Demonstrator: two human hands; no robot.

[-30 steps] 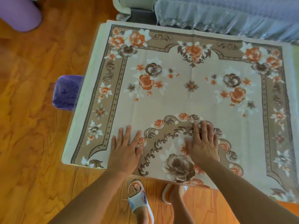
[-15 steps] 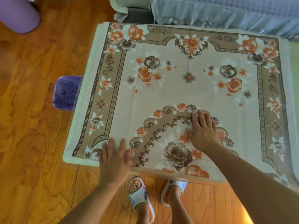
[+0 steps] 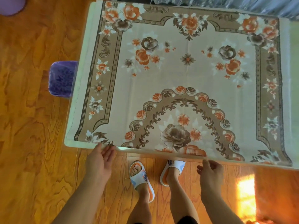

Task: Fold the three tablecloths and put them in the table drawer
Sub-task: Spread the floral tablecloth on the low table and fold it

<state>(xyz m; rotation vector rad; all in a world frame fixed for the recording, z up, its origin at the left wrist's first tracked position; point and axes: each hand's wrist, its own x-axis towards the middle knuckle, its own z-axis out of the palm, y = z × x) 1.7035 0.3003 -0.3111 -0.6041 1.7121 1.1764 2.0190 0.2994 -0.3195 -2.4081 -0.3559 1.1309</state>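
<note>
A beige tablecloth (image 3: pixel 186 75) with orange and brown flowers lies flat over the table, covering the top. A paler cloth edge (image 3: pixel 84 65) shows under it along the left side. My left hand (image 3: pixel 100 160) is at the cloth's near edge, left of centre, fingers apart and fingertips touching the hem. My right hand (image 3: pixel 210 168) hangs just below the near edge, right of centre, fingers loosely curled and holding nothing. No drawer shows in this view.
A purple bin (image 3: pixel 62 78) stands on the wooden floor against the table's left side. Bluish bedding (image 3: pixel 242 4) lies beyond the far edge. My feet in white slippers (image 3: pixel 142 177) stand at the near edge. A sunlit patch (image 3: pixel 246 191) marks the floor at right.
Both hands have slid off the top of the cloth toward me and now sit at its near edge. The view has moved closer to the table.
</note>
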